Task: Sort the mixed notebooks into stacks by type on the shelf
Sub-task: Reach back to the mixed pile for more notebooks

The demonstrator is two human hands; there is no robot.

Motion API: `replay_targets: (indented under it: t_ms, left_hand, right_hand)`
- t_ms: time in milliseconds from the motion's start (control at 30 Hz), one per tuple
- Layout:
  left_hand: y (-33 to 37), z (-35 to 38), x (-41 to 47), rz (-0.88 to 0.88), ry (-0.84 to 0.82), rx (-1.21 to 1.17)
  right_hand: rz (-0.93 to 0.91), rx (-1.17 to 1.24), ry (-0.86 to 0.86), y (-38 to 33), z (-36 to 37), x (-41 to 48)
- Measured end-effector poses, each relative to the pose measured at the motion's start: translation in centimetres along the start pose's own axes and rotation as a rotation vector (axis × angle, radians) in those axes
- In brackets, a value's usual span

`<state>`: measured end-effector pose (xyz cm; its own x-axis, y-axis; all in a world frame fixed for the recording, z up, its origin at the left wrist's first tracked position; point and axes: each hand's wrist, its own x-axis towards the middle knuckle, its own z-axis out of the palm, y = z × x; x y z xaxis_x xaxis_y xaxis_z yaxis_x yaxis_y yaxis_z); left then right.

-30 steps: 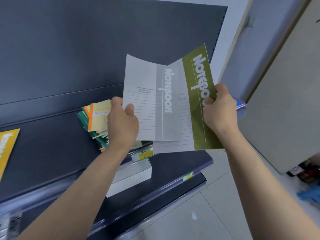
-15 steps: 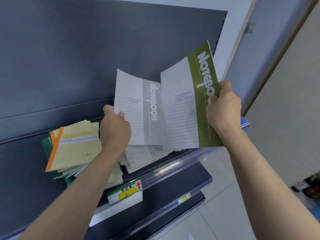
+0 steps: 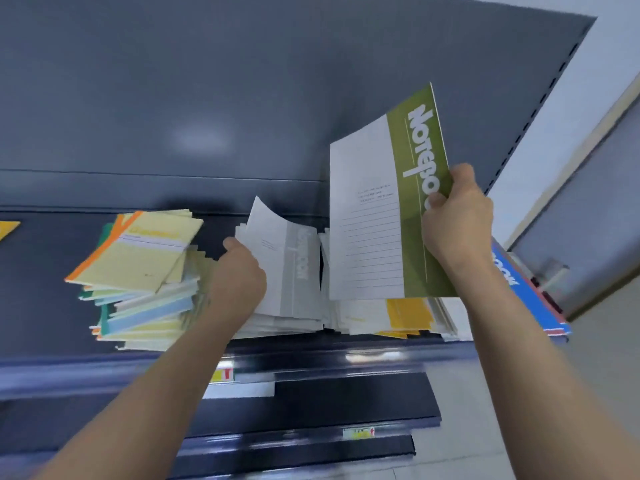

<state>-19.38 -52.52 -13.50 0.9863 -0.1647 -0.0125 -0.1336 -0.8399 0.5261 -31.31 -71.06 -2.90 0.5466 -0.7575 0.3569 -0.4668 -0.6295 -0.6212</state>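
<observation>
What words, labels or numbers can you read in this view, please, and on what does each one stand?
"Notebook": white letters on the olive band of the green notebook held in the right hand.
"Notebook": faint, on the grey notebook under the left hand.
Letters ending "OOK": blue notebook, partly hidden.
Yellow notebook title: too blurred.
Shelf price tags: too blurred.

Right hand (image 3: 455,220) grips green-banded notebook (image 3: 388,209), held upright above white pile (image 3: 381,317). Left hand (image 3: 239,275) holds grey-banded notebook (image 3: 287,268), its bottom edge resting on adjacent white pile. Yellow stack (image 3: 138,275) sits left on dark shelf (image 3: 45,306).
</observation>
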Motion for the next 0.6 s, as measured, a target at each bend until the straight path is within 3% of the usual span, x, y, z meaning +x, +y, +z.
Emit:
replay_targets:
  t_ms: [233,333,433,600]
  left_hand:
    - [0.8,1.3,-2.8,-0.013,0.089,0.491]
    - [1.2,1.3,-3.2,0.006,0.162,0.539]
    - [2.5,1.2,-2.9,0.141,0.257,0.439]
    - [8.4,0.7,-3.5,0.479,0.357,0.044]
  right_hand:
    - [-0.086,0.061,-0.13,1.5,0.0,1.0]
    - [-0.092,0.072,-0.153,1.7,-0.2,1.1]
    - [-0.082,0.054,-0.128,2.0,-0.7,1.2]
    - [-0.07,0.003,-0.016,4.0,-3.3,1.8]
